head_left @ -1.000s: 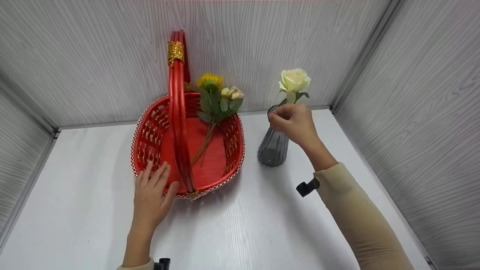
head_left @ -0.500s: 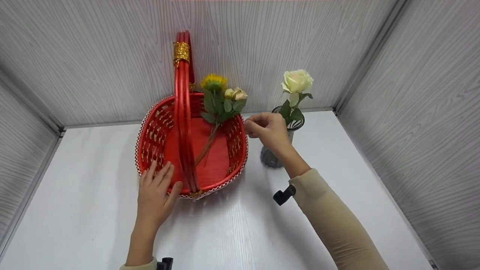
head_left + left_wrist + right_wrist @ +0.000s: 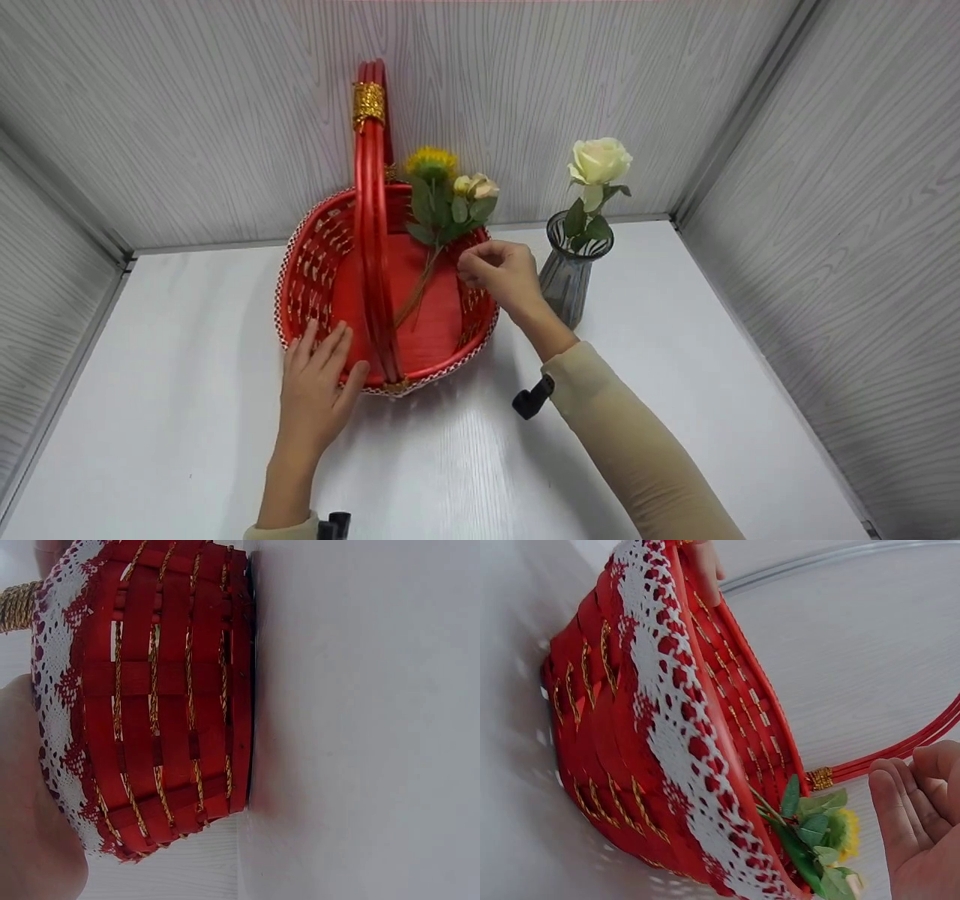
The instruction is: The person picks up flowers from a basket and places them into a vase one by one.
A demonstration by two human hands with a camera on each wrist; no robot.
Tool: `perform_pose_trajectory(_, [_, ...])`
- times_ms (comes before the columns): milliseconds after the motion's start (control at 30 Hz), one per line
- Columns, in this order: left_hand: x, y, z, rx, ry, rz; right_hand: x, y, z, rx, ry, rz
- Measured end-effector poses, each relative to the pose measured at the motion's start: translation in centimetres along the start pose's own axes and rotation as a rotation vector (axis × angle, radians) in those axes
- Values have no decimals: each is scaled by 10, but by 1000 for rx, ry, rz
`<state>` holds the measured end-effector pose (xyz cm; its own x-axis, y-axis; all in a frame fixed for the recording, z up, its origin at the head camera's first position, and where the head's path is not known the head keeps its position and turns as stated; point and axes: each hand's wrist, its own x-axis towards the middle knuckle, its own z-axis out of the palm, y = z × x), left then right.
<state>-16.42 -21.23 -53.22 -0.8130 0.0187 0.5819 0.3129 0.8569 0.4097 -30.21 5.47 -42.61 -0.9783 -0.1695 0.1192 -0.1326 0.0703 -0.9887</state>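
A red woven basket [image 3: 442,330] with a tall arched handle and lace-trimmed rim stands on the white table. My left hand [image 3: 315,397] rests on its front left rim, fingers fairly straight and reaching inside. Within the basket, a yellow flower [image 3: 433,163] and a pale pink rose [image 3: 481,186] lean on the back right rim, stems on the bottom. Over the right rim, my right hand [image 3: 506,276] hovers near those stems with bent fingers and nothing in it. The right wrist view shows its fingers [image 3: 896,810] loosely bent beside the leaves.
Right of the basket, a grey ribbed glass vase [image 3: 566,289] holds one cream-white rose [image 3: 601,160]. Grey wood-grain panels [image 3: 480,90] enclose the table [image 3: 450,480] at the back and sides. The basket handle [image 3: 371,225] arches high between both hands.
My right hand has moved left from the vase to the basket's right rim, leaving the cream-white rose in the vase. The left hand stays on the basket rim. The view has shifted slightly.
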Motion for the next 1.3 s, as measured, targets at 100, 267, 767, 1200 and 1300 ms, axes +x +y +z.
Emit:
perform_pose_trajectory(100, [-1, -1, 1, -2, 3, -3, 1, 6, 4, 14, -15, 38])
perform_pose_trajectory(267, [-2, -2, 2, -4, -4, -9, 4, 14, 9, 73, -39, 78])
perform_pose_trajectory(767, [-2, -1, -1, 23, -28, -27, 13, 26, 26, 294, -50, 212])
perform_pose_trajectory(1200, [-1, -2, -2, 39, -61, -39, 27, 33, 45, 456, 21, 456])
perform_pose_trajectory(1300, [0, -1, -4, 47, -73, -52, 29, 33, 50, 509, 37, 499])
